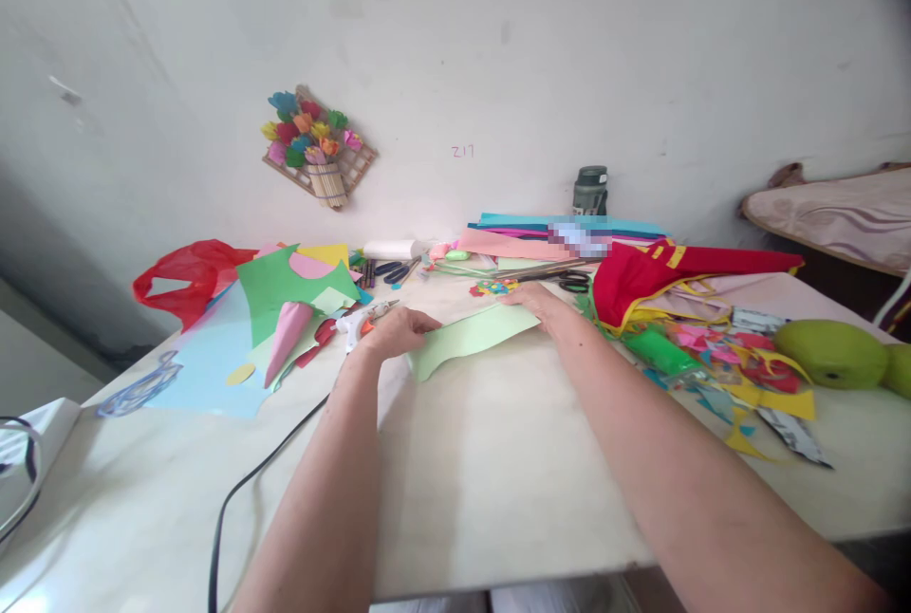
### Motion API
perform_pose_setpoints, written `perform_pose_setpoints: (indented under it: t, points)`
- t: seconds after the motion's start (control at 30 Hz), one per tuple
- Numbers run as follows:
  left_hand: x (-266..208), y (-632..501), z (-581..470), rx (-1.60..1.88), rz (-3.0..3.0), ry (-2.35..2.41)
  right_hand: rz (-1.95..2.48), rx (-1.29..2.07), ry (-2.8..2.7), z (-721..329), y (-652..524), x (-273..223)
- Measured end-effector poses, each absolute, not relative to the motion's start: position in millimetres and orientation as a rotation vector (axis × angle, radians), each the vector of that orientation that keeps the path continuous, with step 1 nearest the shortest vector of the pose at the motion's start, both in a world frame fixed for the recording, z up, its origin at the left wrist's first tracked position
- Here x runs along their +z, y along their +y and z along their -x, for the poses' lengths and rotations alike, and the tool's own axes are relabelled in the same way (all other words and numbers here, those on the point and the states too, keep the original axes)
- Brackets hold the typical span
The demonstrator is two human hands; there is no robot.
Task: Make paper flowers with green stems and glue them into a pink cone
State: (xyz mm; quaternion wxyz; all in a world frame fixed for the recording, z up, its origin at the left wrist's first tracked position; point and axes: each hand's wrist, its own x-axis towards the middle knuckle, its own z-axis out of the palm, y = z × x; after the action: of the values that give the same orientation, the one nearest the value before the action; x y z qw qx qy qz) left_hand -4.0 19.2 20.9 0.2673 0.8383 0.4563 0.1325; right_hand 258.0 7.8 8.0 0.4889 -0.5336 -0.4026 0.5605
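A light green sheet of paper (474, 340) is stretched between my two hands over the middle of the table, its lower edge wavy. My left hand (399, 332) grips its left end, fingers partly behind the sheet. At the upper right end, my right hand (530, 305) pinches the paper. Just beyond the sheet lie small colourful paper pieces (494, 287). Beside my left hand sits a white glue gun (354, 324) with an orange part, partly covered by the hand. A rolled pink paper cone (287, 338) lies farther left.
Coloured paper scraps and a red plastic bag (192, 276) lie at left. A black cord (246, 485) crosses the front left. Scissors (573, 281), a red cloth (641, 286), scraps and a green pear-shaped object (829, 354) are at right. A dark bottle (590, 191) stands behind.
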Motion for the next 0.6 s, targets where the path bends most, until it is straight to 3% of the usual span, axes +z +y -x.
perform_pose_setpoints:
  t: [0.6]
  points:
    - [26.6,9.0,-15.3,0.372,-2.415,1.406,1.332,1.333,-1.008,-255.6,7.2,9.0]
